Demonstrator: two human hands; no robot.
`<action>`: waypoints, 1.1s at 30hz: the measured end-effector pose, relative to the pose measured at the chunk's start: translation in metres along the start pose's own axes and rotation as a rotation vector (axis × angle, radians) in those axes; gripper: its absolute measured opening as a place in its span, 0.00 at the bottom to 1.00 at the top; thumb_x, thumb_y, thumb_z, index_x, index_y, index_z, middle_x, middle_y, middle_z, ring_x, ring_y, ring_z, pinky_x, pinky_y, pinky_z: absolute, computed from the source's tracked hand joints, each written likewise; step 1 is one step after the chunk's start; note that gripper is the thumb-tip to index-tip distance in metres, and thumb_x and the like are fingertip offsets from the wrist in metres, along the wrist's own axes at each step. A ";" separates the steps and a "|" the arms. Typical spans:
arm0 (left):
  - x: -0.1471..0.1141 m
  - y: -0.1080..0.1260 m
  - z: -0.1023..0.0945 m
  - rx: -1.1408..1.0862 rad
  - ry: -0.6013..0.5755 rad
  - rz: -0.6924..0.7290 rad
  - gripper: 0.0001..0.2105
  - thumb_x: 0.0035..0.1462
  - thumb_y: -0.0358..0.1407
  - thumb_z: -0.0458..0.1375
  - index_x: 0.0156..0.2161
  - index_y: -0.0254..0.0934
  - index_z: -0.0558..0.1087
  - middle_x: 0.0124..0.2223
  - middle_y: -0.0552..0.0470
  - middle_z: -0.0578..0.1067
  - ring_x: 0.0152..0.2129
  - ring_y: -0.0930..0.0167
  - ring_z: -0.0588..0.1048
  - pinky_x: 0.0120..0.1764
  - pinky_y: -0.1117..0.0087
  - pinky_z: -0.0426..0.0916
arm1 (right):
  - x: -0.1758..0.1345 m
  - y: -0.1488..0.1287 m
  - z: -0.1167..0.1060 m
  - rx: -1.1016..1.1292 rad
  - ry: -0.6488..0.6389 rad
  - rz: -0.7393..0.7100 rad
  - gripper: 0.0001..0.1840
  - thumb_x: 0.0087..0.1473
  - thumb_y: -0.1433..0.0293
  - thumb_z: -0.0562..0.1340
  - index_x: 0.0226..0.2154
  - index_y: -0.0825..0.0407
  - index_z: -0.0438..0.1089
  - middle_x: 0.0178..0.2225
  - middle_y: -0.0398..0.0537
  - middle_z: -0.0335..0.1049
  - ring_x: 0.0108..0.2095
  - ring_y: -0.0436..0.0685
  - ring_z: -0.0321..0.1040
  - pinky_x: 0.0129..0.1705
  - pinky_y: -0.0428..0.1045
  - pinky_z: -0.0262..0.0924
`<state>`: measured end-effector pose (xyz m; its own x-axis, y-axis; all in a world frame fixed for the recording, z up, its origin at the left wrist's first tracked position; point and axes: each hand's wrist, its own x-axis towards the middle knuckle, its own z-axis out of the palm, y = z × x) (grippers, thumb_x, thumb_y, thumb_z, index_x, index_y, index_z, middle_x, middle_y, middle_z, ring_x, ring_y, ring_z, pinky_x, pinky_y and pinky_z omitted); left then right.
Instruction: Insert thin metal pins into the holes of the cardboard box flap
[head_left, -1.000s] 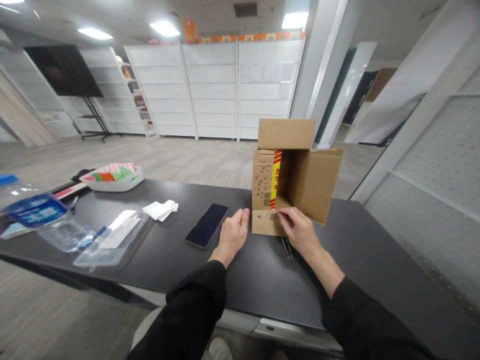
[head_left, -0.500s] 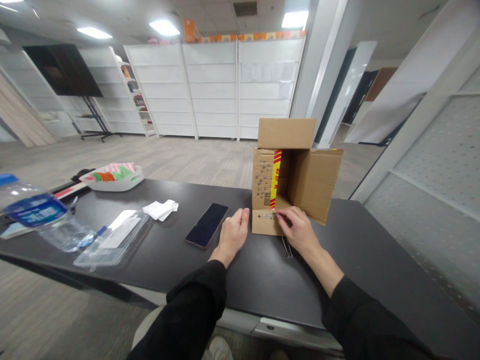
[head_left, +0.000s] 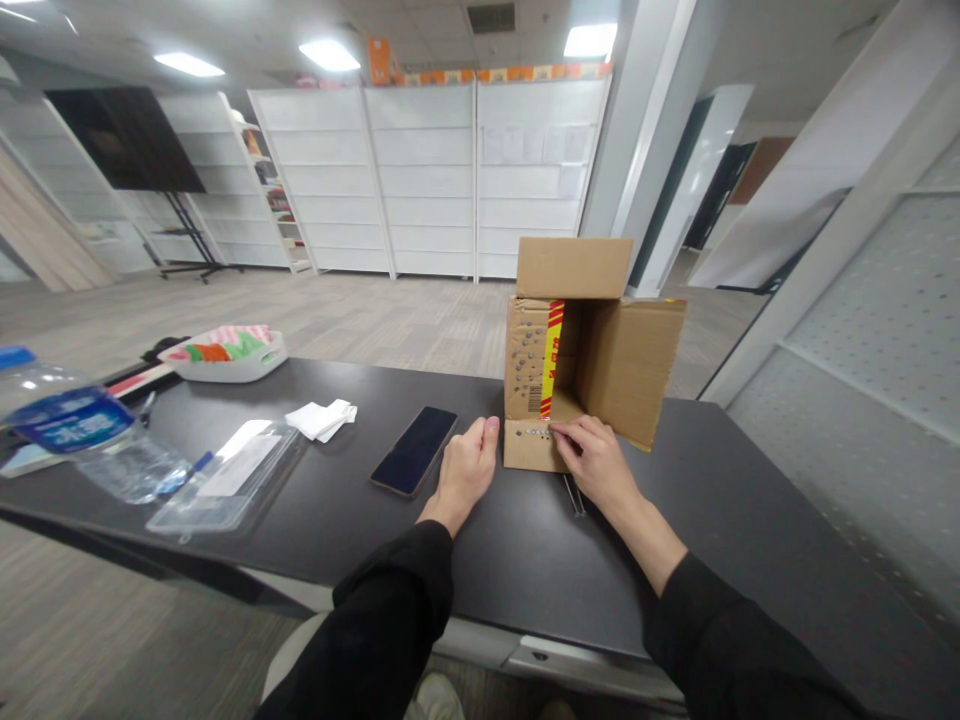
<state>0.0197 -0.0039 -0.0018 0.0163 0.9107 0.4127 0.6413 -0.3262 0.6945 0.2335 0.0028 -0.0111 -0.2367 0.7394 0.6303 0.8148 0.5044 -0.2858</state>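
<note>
An open cardboard box (head_left: 641, 370) stands on its side on the dark table, its opening facing me. Small round metal studs (head_left: 525, 345) dot its left flap, and a short row of them crosses the lower flap (head_left: 529, 455). My right hand (head_left: 592, 455) pinches at the right end of that row; whatever lies between thumb and forefinger is too small to name. A thin metal tool like tweezers (head_left: 574, 495) lies under that hand. Closed in a loose fist, my left hand (head_left: 469, 465) rests left of the box, beside a phone (head_left: 415, 450). What it may hold is hidden.
To the left lie a clear plastic case (head_left: 232, 480), folded white tissue (head_left: 322, 420) and a water bottle (head_left: 82, 425) on its side. Behind them sits a white basket (head_left: 232, 370) with colourful packets. A glass partition (head_left: 862, 350) borders the table's right side.
My right hand has shifted very slightly left along the lower flap. My left hand and the box stay in place.
</note>
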 end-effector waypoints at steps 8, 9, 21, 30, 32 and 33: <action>0.000 0.001 0.000 0.021 0.000 -0.004 0.19 0.65 0.46 0.40 0.26 0.39 0.61 0.21 0.56 0.61 0.18 0.75 0.58 0.26 0.72 0.51 | 0.001 -0.002 -0.001 0.003 0.017 0.023 0.10 0.60 0.68 0.55 0.34 0.50 0.72 0.33 0.49 0.70 0.37 0.58 0.66 0.39 0.53 0.56; 0.000 0.001 0.000 0.021 -0.001 -0.005 0.20 0.65 0.46 0.40 0.26 0.39 0.61 0.21 0.56 0.61 0.18 0.75 0.58 0.26 0.72 0.51 | 0.000 -0.002 -0.001 0.003 0.016 0.027 0.10 0.60 0.68 0.55 0.34 0.50 0.71 0.33 0.49 0.70 0.37 0.58 0.66 0.39 0.53 0.56; 0.000 -0.001 0.001 -0.028 0.001 -0.005 0.19 0.65 0.46 0.40 0.25 0.40 0.56 0.20 0.57 0.58 0.18 0.75 0.57 0.26 0.72 0.50 | 0.000 -0.002 -0.002 0.003 -0.009 0.043 0.10 0.60 0.68 0.55 0.35 0.50 0.71 0.33 0.49 0.70 0.38 0.58 0.66 0.39 0.53 0.56; 0.000 0.000 0.000 -0.026 0.001 -0.006 0.19 0.65 0.46 0.40 0.25 0.40 0.56 0.21 0.58 0.57 0.19 0.75 0.56 0.26 0.72 0.50 | 0.000 -0.002 -0.002 0.038 -0.016 0.062 0.10 0.60 0.68 0.55 0.35 0.51 0.71 0.34 0.50 0.70 0.37 0.58 0.66 0.40 0.53 0.58; 0.000 0.000 0.000 -0.022 -0.001 -0.004 0.19 0.65 0.47 0.40 0.25 0.40 0.56 0.20 0.58 0.57 0.18 0.75 0.56 0.26 0.72 0.49 | 0.000 -0.002 -0.003 0.038 -0.017 0.060 0.10 0.60 0.68 0.55 0.35 0.51 0.71 0.33 0.50 0.70 0.37 0.58 0.66 0.40 0.53 0.58; 0.000 0.000 0.000 -0.020 -0.002 -0.003 0.19 0.65 0.47 0.40 0.25 0.40 0.56 0.20 0.58 0.57 0.18 0.75 0.56 0.26 0.72 0.49 | 0.000 -0.002 -0.003 0.037 -0.017 0.060 0.10 0.59 0.68 0.55 0.34 0.50 0.71 0.33 0.50 0.70 0.37 0.58 0.66 0.39 0.53 0.58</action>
<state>0.0199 -0.0037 -0.0013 0.0163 0.9123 0.4092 0.6258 -0.3285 0.7074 0.2330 0.0007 -0.0082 -0.1967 0.7762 0.5990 0.8078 0.4745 -0.3497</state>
